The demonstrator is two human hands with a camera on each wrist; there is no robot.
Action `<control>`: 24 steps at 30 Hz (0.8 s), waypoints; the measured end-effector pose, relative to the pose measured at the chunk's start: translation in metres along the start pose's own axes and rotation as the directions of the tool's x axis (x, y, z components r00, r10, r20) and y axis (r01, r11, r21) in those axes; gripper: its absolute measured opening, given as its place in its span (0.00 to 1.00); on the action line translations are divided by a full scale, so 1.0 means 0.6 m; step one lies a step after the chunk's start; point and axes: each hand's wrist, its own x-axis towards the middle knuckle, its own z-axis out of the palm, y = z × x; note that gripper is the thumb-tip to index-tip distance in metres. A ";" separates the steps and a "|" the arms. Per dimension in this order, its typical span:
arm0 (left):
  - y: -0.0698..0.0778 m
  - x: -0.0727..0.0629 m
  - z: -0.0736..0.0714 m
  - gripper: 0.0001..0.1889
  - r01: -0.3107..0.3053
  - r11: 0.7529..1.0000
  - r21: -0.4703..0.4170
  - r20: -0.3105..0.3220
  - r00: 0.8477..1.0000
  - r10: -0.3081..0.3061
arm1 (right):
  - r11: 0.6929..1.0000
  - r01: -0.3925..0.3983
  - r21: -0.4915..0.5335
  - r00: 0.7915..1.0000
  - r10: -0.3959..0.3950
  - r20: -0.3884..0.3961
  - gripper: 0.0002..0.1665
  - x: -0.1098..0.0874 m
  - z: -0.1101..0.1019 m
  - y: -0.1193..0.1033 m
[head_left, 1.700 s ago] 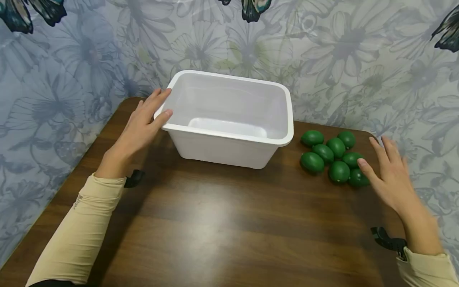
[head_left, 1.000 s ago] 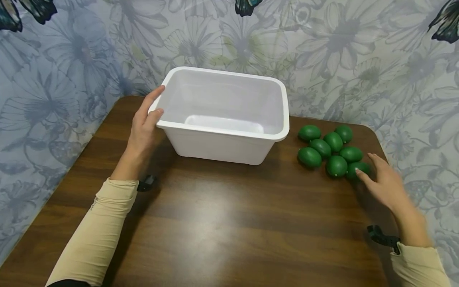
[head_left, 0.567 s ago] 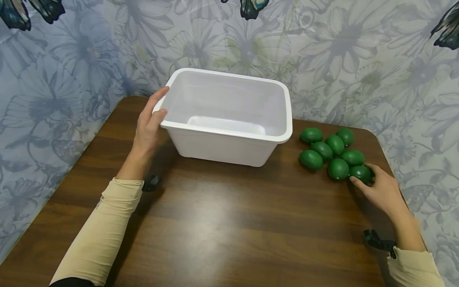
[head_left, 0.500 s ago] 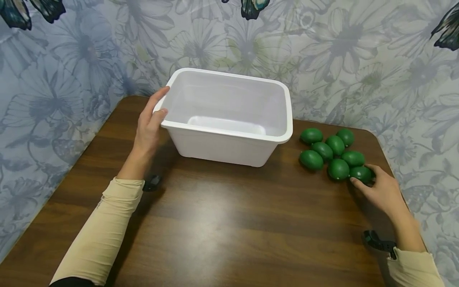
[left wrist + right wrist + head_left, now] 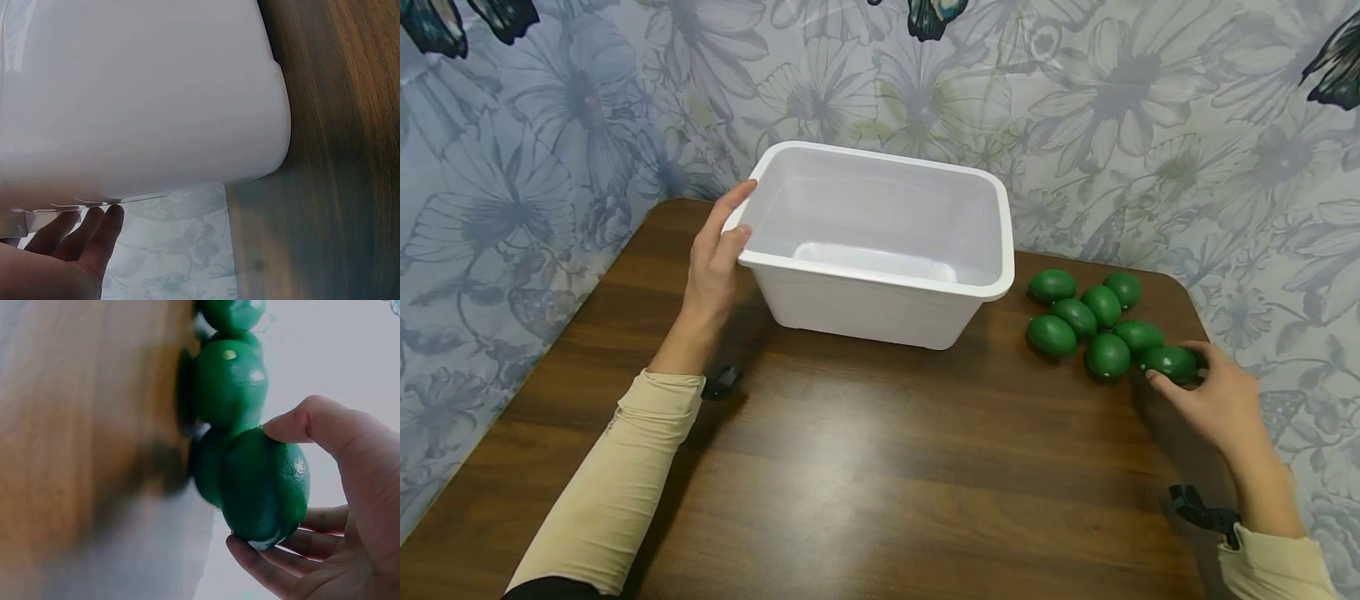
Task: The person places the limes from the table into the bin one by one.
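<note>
Green fruit [image 5: 1172,364], oval like a lime, sits at the near right end of its cluster, and I have it pinched in the right hand [image 5: 1221,400], thumb on its near side and fingers on the far right; I cannot tell whether it touches the neighbour behind it. Seven other green fruits [image 5: 1108,357] lie bunched just left and far of it, on the right of the brown wooden tabletop [image 5: 850,467]. Left of them, toward the far edge, I see an open white tub [image 5: 857,308] standing upright. The left hand [image 5: 711,271] holds its left rim, thumb on the near left part, and the left wrist view shows me fingertips at its outside. Pale yellow sleeves [image 5: 606,492] cover the forearms, with a black fitting [image 5: 1202,508] at each wrist. Beyond the tabletop is a grey-blue flowered wall covering [image 5: 1120,133].
</note>
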 end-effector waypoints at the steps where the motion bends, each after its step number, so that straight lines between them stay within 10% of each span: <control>1: 0.000 0.000 0.000 0.29 -0.001 1.000 -0.001 0.000 1.000 0.001 | 1.000 -0.004 0.002 1.000 0.004 0.001 0.40 0.000 -0.004 -0.004; 24: -0.003 -0.001 0.001 0.29 -0.011 1.000 -0.004 -0.019 1.000 0.011 | 0.982 0.117 0.148 0.990 -0.104 -0.097 0.40 0.053 -0.036 -0.158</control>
